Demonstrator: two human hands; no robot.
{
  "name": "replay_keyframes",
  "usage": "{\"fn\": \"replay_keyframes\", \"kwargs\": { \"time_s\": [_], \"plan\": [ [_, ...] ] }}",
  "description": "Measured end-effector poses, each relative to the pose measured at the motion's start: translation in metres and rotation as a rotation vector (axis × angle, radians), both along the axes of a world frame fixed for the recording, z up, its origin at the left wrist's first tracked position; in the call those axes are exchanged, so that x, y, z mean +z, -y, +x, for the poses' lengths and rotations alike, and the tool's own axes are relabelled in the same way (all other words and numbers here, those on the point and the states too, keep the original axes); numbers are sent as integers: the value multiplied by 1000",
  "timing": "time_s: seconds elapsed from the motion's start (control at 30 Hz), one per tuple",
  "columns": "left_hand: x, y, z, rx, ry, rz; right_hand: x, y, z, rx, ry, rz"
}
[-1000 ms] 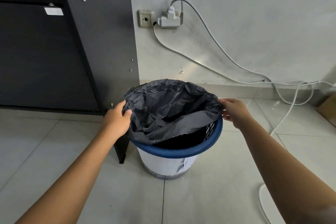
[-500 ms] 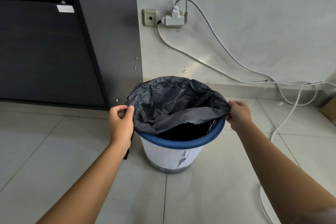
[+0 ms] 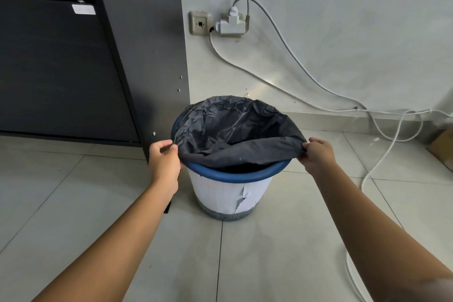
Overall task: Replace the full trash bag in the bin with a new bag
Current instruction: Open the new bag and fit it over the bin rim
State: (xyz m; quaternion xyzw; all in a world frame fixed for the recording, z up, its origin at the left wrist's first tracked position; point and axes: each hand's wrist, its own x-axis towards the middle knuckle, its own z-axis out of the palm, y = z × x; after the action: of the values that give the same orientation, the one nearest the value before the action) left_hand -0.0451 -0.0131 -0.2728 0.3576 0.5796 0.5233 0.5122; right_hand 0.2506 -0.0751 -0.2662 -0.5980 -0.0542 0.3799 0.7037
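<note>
a white bin (image 3: 228,197) with a blue rim (image 3: 235,175) stands on the tiled floor (image 3: 73,203), roughly at the centre of the view, close to the corner where a dark cabinet (image 3: 61,68) meets the pale wall (image 3: 343,32). a dark grey trash bag (image 3: 232,130) sits in its mouth. the far edge of the bag, at 12 o'clock on the rim, is folded over the blue band, and so is most of the 9 o'clock side; the near edge, at 6 o'clock, hangs loose just inside and above the rim, leaving the blue band bare along the front.

the left hand (image 3: 164,162) is at about 8 o'clock of the bin, thumb and forefinger pinching the bag's hem. the right hand (image 3: 318,157) is at about 4 o'clock, fingers curled and closed on the opposite end of the same loose hem, so the plastic is drawn in a shallow sagging line between the two hands (it is slack in the middle rather than taut).

the paper-like skin on the bin's front is torn near the bottom. at 12 o'clock on the wall is a socket (image 3: 199,23) with a white adapter (image 3: 232,23) just beside it, and white cables (image 3: 306,76) trail down to 3 o'clock along the floor.
</note>
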Motion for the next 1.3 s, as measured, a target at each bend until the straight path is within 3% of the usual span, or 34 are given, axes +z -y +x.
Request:
{"fn": "replay_keyframes", "kwargs": {
  "time_s": [0.27,0.43,0.67,0.8,0.93,1.07,1.2,1.3],
  "plan": [
    [-2,9,-7,-154,-129,-34,7,9,-3,264,-17,-168],
    [5,11,-9,-199,145,-107,15,8,-1,236,-125,-69],
    [4,12,1,-169,366,-168,13,13,-14,102,-373,86],
    [0,16,2,-211,604,-199,7,13,-21,97,-371,105],
    [-6,18,3,-190,708,-202,10,14,-26,178,-300,83],
    [-10,18,4,-163,780,-238,0,13,-25,172,-390,74],
    [-11,16,7,-121,753,-251,-7,11,-30,206,-377,109],
    [-4,22,16,-68,616,-287,-11,7,-36,135,-344,136]
  ]
}}
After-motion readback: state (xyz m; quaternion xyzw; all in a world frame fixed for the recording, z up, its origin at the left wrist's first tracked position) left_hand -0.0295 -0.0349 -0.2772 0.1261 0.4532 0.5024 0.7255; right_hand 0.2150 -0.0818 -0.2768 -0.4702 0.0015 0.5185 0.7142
